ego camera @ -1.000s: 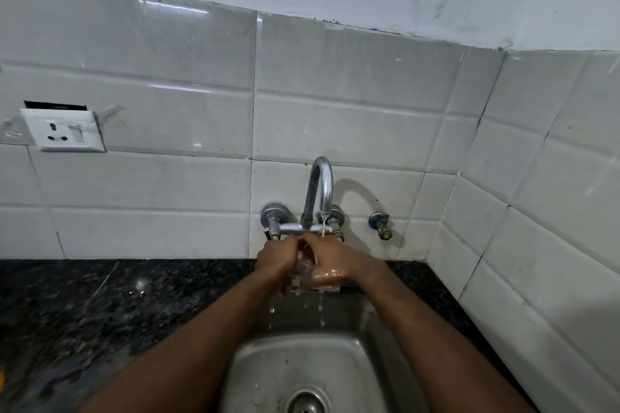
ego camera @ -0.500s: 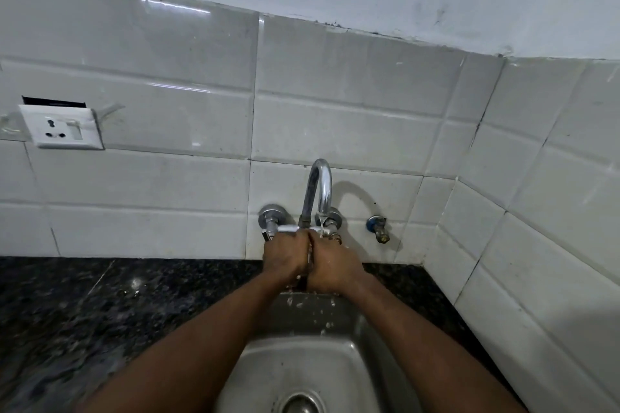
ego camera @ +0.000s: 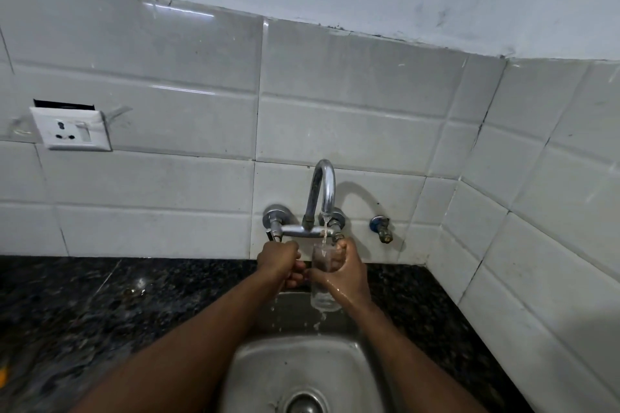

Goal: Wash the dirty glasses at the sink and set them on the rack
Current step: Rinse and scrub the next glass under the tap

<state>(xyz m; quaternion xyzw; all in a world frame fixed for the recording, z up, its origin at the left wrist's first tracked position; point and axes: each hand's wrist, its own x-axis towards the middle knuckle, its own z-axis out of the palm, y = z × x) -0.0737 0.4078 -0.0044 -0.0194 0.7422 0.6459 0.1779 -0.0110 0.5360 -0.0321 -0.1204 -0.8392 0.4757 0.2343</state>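
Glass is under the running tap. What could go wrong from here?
1. The wet right hand grips the glass above the steel sink; it could slip and crack.
2. The rim sits close under the faucet and its metal fittings; lifting carelessly may chip it.
3. Water drips off the glass base and could splash the counter.

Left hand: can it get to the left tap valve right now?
Likely yes. The left hand sits just below the left tap valve with nothing between them; the right hand grips the glass under the stream. Unclear whether the left fingers also touch the glass.
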